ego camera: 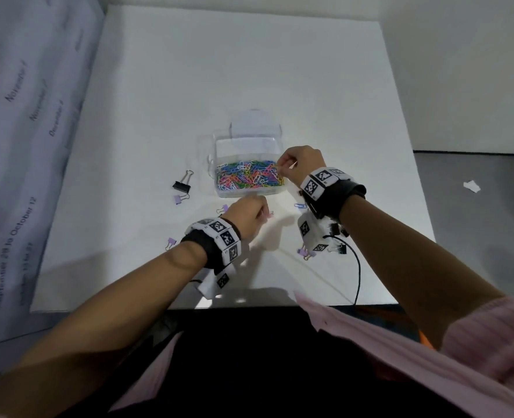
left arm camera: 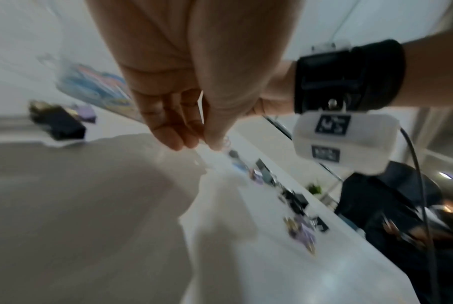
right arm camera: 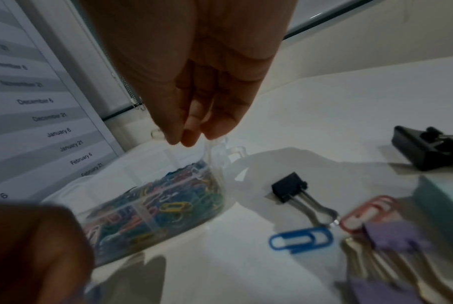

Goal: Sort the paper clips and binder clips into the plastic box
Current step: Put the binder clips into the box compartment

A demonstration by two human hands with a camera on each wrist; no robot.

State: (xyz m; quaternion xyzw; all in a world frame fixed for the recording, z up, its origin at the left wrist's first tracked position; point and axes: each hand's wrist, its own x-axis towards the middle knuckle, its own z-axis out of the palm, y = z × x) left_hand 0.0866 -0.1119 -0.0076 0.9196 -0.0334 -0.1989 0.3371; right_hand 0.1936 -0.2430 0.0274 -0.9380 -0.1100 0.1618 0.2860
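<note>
The right hand (ego camera: 302, 168) pinches a clip over the box (ego camera: 251, 191); near it, the left hand (ego camera: 246, 218) pinches a pink clip (ego camera: 268, 214). Clips are light, slippery; pinch their edges.

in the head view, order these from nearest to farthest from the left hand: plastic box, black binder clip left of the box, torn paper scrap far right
Measured from the left hand:
1. Plastic box, just beyond the hand's fingers.
2. Black binder clip, on the white board to the left of the box.
3. Torn paper scrap, far to the right, off the white board on the grey surface.
</note>
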